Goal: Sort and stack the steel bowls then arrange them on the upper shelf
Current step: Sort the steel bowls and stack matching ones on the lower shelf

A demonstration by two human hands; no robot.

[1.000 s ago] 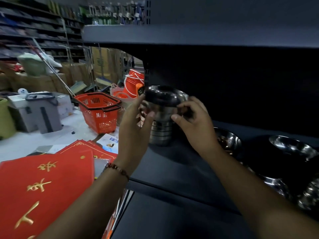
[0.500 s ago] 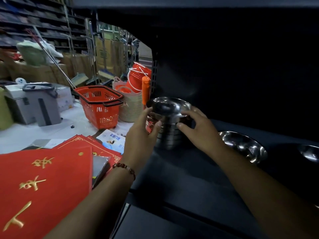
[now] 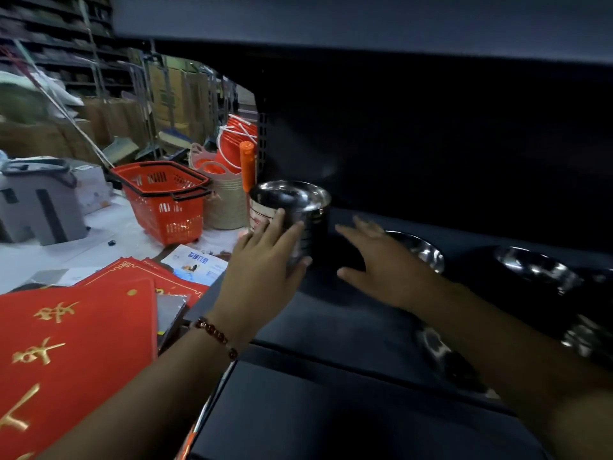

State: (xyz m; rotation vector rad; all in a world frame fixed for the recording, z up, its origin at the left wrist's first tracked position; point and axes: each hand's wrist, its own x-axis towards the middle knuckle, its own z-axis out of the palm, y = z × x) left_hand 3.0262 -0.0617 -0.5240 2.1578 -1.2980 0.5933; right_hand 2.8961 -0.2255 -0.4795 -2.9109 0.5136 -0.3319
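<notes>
We have our left hand [image 3: 265,260] laid against the near left side of the stack of steel bowls [image 3: 292,210], fingers straight and spread, touching the metal without curling round it. The stack stands upright at the left end of the dark shelf [image 3: 331,327], close to its left edge, with the top bowl's shiny hollow facing up.

Our right hand [image 3: 378,263] hovers just to the right of the stack, fingers loose and extended, thumb pointing left towards the stack; it holds nothing, and a dark gap shows between it and the bowls.

Farther right on the same shelf sits a single bowl [image 3: 424,254], partly hidden behind our right hand, and beyond it another bowl [image 3: 534,270] lies well apart from the stack. More steel pieces [image 3: 587,336] glint at the near right edge, too blurred to make out.

A beaded bracelet [image 3: 215,336] circles our left wrist.

To the left, off the shelf, a red shopping basket [image 3: 162,200] stands on the floor, with a grey bin [image 3: 39,200] farther left. Red sheets with gold characters [image 3: 66,343] lie near us on the left.
</notes>
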